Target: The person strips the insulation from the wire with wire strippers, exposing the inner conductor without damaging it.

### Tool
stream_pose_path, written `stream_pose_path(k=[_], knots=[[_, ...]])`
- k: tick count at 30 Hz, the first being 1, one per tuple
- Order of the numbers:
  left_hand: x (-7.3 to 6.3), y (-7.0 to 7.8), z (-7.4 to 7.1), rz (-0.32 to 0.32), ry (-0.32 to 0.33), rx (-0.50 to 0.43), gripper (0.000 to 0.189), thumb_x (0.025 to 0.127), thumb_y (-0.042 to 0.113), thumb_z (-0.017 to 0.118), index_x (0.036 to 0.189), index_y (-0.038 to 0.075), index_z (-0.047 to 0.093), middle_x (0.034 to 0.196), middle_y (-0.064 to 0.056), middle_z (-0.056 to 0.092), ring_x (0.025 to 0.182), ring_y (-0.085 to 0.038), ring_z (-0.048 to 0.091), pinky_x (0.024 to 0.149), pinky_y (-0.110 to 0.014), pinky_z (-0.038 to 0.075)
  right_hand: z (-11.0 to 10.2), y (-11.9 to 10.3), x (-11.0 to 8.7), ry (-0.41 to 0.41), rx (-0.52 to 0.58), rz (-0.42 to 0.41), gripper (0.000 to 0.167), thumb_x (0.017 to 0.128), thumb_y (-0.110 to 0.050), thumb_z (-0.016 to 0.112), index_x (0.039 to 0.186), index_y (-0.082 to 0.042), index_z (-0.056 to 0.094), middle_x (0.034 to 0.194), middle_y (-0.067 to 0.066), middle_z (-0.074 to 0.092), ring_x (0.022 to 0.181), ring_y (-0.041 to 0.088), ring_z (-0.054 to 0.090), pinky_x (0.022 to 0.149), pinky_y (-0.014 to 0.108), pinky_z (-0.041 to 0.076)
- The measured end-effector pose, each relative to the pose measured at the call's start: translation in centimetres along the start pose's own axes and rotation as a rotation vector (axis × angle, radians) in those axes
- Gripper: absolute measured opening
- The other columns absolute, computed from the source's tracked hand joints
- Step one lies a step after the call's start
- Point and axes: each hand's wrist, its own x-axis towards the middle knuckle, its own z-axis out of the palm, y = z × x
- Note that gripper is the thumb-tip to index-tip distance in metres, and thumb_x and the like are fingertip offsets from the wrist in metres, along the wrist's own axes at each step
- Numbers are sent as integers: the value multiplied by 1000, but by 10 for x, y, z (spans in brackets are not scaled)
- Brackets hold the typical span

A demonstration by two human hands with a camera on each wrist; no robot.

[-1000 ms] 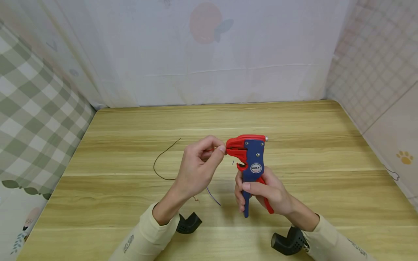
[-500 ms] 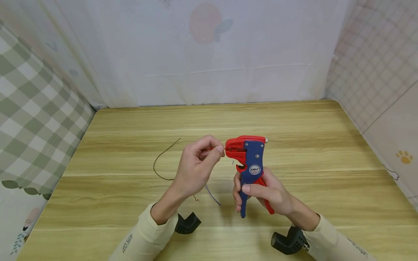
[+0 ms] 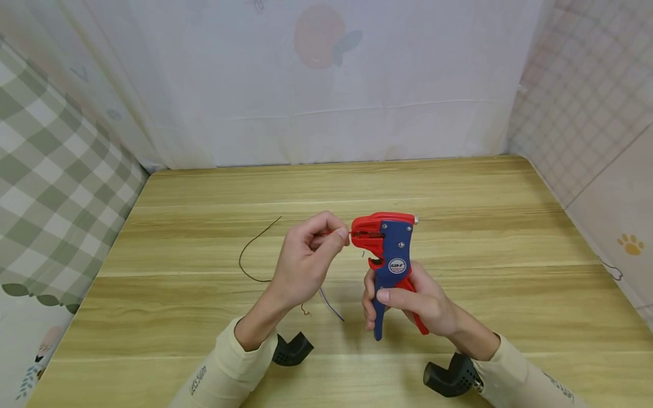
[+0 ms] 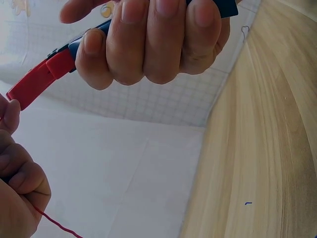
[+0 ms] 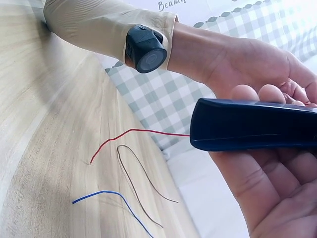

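My right hand grips the handles of a red and blue wire stripper, held upright above the table with its red head toward the left. The fingers wrap the blue handle, and the red handle lies against the palm side. My left hand pinches a thin red wire between thumb and forefinger, close to the mouth of the stripper. From those fingertips a short bit of the wire reaches to the red head; how deep it goes in is hard to see. The wire's long tail hangs below the left hand in the right wrist view.
On the wooden table lie a bent brown wire and a blue wire, both partly behind the left hand in the head view. A tiny blue scrap lies nearby. Black wrist cameras sit at both cuffs. Cloth walls surround the table.
The stripper has shifted slightly left, and its handles have spread a little as the right fingers eased. The left hand has drawn slightly left, still pinching the red wire.
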Motion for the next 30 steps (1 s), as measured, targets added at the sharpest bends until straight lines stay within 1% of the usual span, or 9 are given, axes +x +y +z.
stream_pose_path(k=[5,9,15,20,25,26,28,30], knots=[[0,0,0,-3,-4,-5,15,101,3,55,91,1,66,61,3,32,51,-9,25,51,-25,22,1,0,-1,25,-27,20,14,102,9,35,104,3,49,81,23,59,71,28,69,70,42,61],[0,0,0,-8,-5,-2,15,100,3,55,89,1,65,61,3,32,51,-9,25,51,-25,21,2,0,-1,46,-43,28,14,102,9,36,102,3,49,77,22,59,68,28,69,66,42,61],[0,1,0,-12,-7,6,16,100,3,54,88,1,65,61,3,32,52,-8,25,51,-25,21,2,1,0,51,-60,8,18,102,9,35,98,1,50,71,22,57,62,31,65,61,42,60],[-1,-1,1,9,-8,2,16,99,3,54,87,0,64,61,4,33,51,-8,25,50,-24,21,3,2,0,54,-66,-12,19,102,10,34,97,0,50,70,21,57,59,32,64,58,42,59],[-1,-1,2,27,-7,-4,17,97,2,53,83,1,62,62,4,32,52,-8,25,50,-24,21,5,2,-1,69,-86,-4,19,102,10,36,97,0,52,69,20,57,58,31,64,57,41,58],[-1,-1,2,29,-8,-4,17,97,2,53,83,2,62,62,4,32,52,-8,26,51,-24,22,5,2,-1,74,-92,0,19,102,9,37,98,0,52,69,20,58,58,31,64,57,40,58],[-1,-1,2,49,-10,17,18,97,2,52,82,2,62,63,2,37,54,-10,31,53,-24,26,6,2,-1,78,-98,-3,19,102,10,38,98,0,53,69,19,58,57,31,64,57,40,58],[0,0,2,73,-9,68,19,97,2,52,82,4,63,64,0,44,58,-12,39,57,-25,32,7,3,-1,82,-104,-4,19,101,10,38,97,0,54,69,19,58,57,30,64,56,40,58]])
